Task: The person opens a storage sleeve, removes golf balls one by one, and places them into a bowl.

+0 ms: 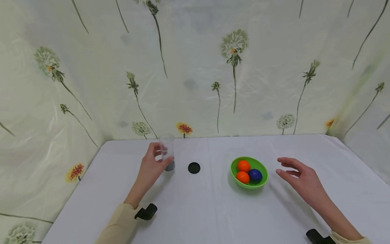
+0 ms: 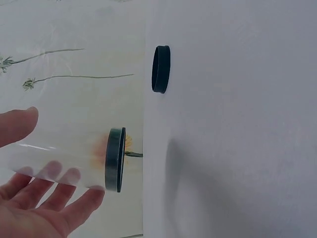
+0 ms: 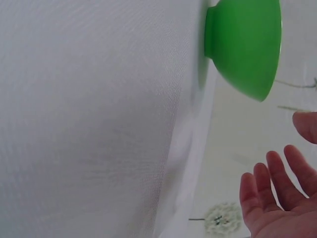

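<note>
Your left hand (image 1: 152,166) curls its fingers round the clear tube (image 1: 167,149) to steady it upright, while your right hand (image 1: 300,179) hovers spread and empty beside the green bowl (image 1: 262,182).

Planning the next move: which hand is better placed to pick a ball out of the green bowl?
Right. The right hand hovers open just beside the green bowl holding the balls, while the left hand holds the clear tube across the table.

Bright, even, soft light casts faint shadows; head view bends at edges, wrist views slightly soft.
</note>
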A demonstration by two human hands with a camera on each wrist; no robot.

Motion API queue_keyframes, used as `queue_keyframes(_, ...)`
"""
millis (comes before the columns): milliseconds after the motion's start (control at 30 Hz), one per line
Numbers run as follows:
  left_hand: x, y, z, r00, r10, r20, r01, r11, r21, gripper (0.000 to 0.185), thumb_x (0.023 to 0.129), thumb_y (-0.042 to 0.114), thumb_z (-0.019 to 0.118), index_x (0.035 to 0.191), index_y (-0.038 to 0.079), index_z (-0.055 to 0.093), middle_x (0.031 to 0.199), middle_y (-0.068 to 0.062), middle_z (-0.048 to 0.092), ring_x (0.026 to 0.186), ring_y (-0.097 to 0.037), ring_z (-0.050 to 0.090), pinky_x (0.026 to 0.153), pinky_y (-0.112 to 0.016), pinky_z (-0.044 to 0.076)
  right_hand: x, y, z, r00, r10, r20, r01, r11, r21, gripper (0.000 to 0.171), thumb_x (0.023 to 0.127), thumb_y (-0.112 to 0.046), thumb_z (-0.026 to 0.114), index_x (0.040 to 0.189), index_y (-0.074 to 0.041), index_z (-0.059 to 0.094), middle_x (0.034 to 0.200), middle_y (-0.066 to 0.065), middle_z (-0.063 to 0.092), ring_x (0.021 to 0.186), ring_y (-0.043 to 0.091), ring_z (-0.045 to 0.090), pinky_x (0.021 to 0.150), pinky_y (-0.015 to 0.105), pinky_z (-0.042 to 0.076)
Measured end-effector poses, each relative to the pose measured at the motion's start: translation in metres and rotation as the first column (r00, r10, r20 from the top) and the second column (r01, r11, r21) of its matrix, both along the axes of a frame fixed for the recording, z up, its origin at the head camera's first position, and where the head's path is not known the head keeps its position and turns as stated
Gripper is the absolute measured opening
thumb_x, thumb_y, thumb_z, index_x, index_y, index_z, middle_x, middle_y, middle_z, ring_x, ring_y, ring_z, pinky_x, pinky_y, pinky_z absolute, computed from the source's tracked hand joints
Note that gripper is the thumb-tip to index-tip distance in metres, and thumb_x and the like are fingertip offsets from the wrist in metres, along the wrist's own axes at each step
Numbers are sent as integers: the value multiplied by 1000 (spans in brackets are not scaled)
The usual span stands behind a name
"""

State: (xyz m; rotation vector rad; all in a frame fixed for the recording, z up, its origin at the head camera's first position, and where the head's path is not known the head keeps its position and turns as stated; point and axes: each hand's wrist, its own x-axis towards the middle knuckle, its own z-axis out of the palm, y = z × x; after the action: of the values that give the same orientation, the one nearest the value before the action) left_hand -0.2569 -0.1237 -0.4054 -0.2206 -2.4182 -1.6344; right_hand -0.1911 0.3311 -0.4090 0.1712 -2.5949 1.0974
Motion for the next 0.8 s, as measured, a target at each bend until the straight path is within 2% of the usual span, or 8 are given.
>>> queue_keyframes(167, -4, 3, -3, 1000, -10, 23, 9, 999, 38, 46, 87, 14, 76, 120, 11, 44, 121, -9, 58, 116, -24, 55, 95, -46, 48, 1, 1, 0, 1000, -2, 6, 2, 1000, -12, 43, 93, -28, 70, 129, -7, 60, 123, 7, 61, 100, -15, 48, 76, 5, 42)
queue_keyframes(367, -9, 6, -8, 999, -22, 26, 21, 998, 55, 45, 87, 15, 76, 118, 10, 44, 120, -9, 58, 115, -23, 55, 93, -44, 48, 3, 0, -1, 1000, -10, 28, 10, 1000, -13, 44, 94, -29, 69, 130, -6, 59, 126, 15, 60, 100, -16, 47, 76, 4, 42)
queue_keyframes(400, -10, 6, -8, 999, -23, 23, 22, 999, 50, 44, 87, 15, 76, 117, 10, 44, 119, -9, 58, 114, -23, 56, 92, -44, 49, 4, 0, -1, 999, -10, 31, 10, 1000, -14, 44, 94, -30, 68, 131, -6, 59, 127, 18, 59, 99, -18, 46, 76, 4, 42)
queue_keyframes(600, -13, 9, -12, 999, -19, 35, 19, 1000, 15, 44, 87, 18, 76, 117, 11, 45, 115, -7, 60, 114, -23, 56, 87, -41, 50, 4, 2, -4, 1000, -7, 25, 7, 1000, -8, 43, 95, -30, 68, 130, -6, 59, 126, 17, 60, 99, -18, 46, 77, 4, 42)
queue_keyframes(800, -16, 10, -16, 998, -19, 52, 19, 1000, -13, 44, 87, 20, 77, 117, 12, 46, 114, -8, 61, 115, -24, 56, 89, -43, 49, 4, 3, -6, 1000, -6, 30, 6, 1000, -11, 44, 94, -29, 69, 130, -5, 59, 126, 18, 60, 99, -15, 49, 75, 5, 43)
